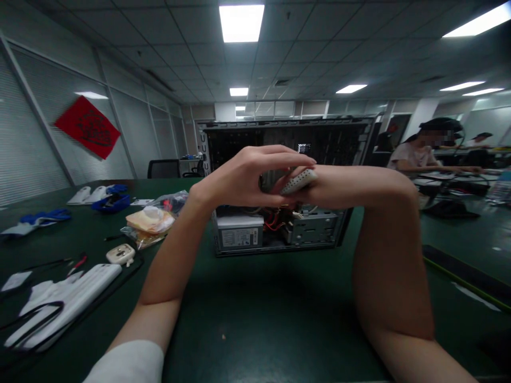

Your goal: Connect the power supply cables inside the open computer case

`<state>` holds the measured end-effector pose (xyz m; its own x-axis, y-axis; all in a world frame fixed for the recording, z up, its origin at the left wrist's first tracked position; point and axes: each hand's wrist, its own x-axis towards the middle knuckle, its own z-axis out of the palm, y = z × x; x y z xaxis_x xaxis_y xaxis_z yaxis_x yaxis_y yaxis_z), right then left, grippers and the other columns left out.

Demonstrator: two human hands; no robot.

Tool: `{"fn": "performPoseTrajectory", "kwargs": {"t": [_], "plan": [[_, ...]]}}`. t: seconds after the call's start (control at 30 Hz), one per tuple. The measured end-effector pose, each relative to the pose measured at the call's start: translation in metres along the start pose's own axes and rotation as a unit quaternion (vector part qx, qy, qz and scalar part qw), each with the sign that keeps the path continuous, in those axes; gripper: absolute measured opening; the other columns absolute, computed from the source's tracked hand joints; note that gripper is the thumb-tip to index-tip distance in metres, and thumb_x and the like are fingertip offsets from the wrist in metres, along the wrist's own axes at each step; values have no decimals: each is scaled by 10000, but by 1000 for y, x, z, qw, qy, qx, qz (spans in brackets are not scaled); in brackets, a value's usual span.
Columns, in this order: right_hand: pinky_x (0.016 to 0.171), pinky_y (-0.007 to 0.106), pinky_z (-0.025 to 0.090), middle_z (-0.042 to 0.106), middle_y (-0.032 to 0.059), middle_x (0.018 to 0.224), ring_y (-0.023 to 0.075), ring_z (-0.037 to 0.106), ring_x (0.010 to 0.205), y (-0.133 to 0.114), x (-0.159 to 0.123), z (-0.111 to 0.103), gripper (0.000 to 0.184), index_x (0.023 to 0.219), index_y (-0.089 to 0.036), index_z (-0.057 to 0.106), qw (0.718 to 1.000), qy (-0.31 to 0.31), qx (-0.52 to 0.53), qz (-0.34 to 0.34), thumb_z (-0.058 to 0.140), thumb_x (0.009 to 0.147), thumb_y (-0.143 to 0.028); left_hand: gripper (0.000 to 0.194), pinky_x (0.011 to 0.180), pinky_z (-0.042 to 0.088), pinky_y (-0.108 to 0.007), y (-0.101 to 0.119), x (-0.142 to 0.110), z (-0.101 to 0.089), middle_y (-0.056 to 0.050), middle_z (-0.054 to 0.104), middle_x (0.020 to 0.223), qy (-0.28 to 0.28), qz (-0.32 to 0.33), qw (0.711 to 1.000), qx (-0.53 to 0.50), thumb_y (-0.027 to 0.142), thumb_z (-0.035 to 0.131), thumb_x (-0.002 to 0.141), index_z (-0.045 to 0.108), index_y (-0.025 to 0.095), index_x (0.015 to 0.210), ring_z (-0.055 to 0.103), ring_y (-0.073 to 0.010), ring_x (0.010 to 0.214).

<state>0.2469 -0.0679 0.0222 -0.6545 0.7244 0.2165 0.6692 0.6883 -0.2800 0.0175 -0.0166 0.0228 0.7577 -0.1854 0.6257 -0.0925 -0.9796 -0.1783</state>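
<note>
In front of an open computer case [359, 154], my two hands meet at mid-height. A pale block dotted with rows of small dark holes, looking like a multi-pin connector [299, 181], lies between their fingers. My left hand [251, 173] curls around it from the left, its thumb below and fingers above. From the right, my right hand [339, 185] reaches in bent at the wrist, closed on the same piece with its fingertips partly hidden. Inside the case, a labelled power supply [240, 234] sits at lower left. Red and orange wires [272, 219] run beside a metal drive cage [313, 230].
On the green table [255, 330], at left, lie a white power strip [67, 306], a small white case [120, 254], bagged items [155, 218] and blue-and-white gloves [43, 217]. A dark flat strip [467, 274] lies at right. Another person [419, 151] works at far right.
</note>
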Motion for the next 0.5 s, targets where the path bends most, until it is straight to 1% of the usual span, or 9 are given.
{"fn": "performPoseTrajectory", "kwargs": {"t": [0.07,0.13,0.2,0.23,0.3,0.37,0.5], "plan": [[678,289,492,787,35,957,217,664,819,-13,1,2,252,1071,-220,776,1000,9,-15,-4,655,958,-412,410,957,613,-358,-5,-3,-5,-127,775,1226,17,-17,1000,0,362,784,899,747,187,1268,752,-222,1090],[676,284,482,779,32,965,202,658,799,-23,2,4,294,1117,-217,758,1000,15,-24,-5,626,984,-444,295,878,616,-323,-9,-6,-10,-107,799,1073,23,-35,999,-17,378,778,912,781,168,1118,757,-192,967],[683,282,478,772,40,982,195,657,801,-27,3,5,359,1179,-205,736,999,17,-24,-13,596,1005,-487,247,802,609,-298,-9,-8,-15,-86,798,943,17,-53,998,-42,397,788,909,789,167,1002,747,-176,865],[690,283,480,769,44,988,197,657,810,-26,4,5,393,1205,-200,726,999,17,-22,-19,585,1010,-511,242,771,603,-290,-9,-8,-17,-78,795,906,15,-61,997,-53,401,793,907,790,170,978,740,-171,828],[700,287,489,765,49,980,204,661,826,-22,7,4,438,1215,-189,718,1000,9,-12,-27,575,1011,-549,239,724,593,-280,-5,-7,-19,-69,794,871,13,-75,995,-61,407,792,907,793,177,969,727,-163,781],[701,289,498,768,57,972,214,671,840,-15,9,0,454,1183,-181,728,1000,-9,0,-20,581,1003,-571,251,704,586,-268,-2,-6,-20,-68,799,862,11,-88,995,-55,411,781,916,797,169,981,722,-154,761],[700,297,511,784,72,1003,231,687,861,-3,10,-7,492,1138,-173,756,1000,-22,7,-5,602,981,-613,299,671,564,-218,-2,-5,-14,-65,805,851,19,-136,989,-47,408,771,919,799,129,1021,720,-128,742]]}}
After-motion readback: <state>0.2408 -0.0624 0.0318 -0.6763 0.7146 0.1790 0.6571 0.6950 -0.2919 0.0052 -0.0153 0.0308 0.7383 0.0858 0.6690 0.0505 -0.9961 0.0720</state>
